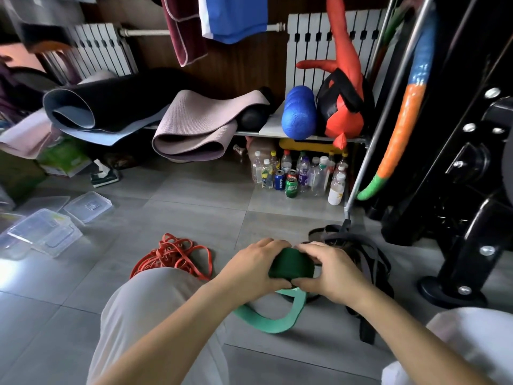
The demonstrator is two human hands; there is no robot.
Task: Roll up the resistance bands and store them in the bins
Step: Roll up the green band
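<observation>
A green resistance band [291, 266] is partly wound into a thick roll between my hands, low in the middle of the view. My left hand [251, 266] grips the roll's left side and my right hand [334, 269] grips its right side, fingers curled over the top. The band's loose tail [273, 319] loops down onto the grey floor below my hands. A tangle of thin red bands [173, 254] lies on the floor to the left. Black bands [361, 254] lie heaped just behind my right hand. Clear plastic bins [41, 232] sit at the far left.
Clear lids [87, 207] lie beside the bins. My knee [144, 309] is at the lower left. Bottles and cans [299, 173] stand under a shelf [299, 136] holding rolled mats [191, 129]. A black machine frame [466, 218] fills the right.
</observation>
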